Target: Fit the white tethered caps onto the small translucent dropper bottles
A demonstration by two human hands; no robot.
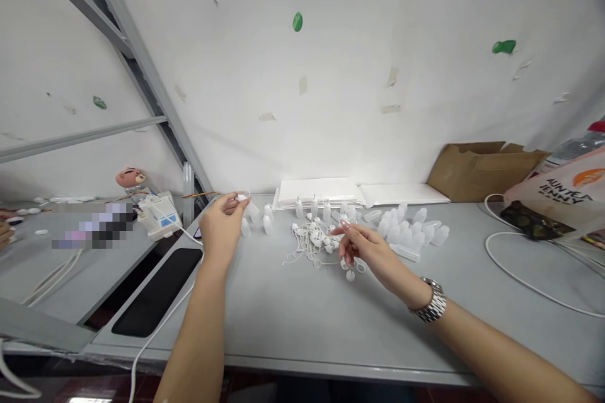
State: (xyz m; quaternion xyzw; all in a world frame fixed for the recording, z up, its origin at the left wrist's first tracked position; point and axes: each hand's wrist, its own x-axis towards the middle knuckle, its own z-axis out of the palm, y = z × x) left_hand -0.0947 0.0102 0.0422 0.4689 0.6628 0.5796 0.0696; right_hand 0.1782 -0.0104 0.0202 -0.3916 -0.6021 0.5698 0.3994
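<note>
My left hand (227, 214) is pinching a small translucent white bottle (254, 211) near its top, above the back left of the table. Several similar bottles (267, 225) stand upright just beside it. My right hand (362, 244) is over the right side of a tangled pile of white caps with thin cords and ring loops (312, 239). Its lower fingers are curled at a white cap (344, 262), and a round white piece (350, 275) and a ring loop (360, 267) show below them. The inside of its grip is partly hidden.
Loose bottles (411, 233) crowd together right of the pile. Behind are white sheets (319, 192) and a cardboard box (486, 170). A plastic bag (558, 189) and white cable (524, 296) lie right. A black phone-like slab (158, 293) and power strip (159, 214) are left.
</note>
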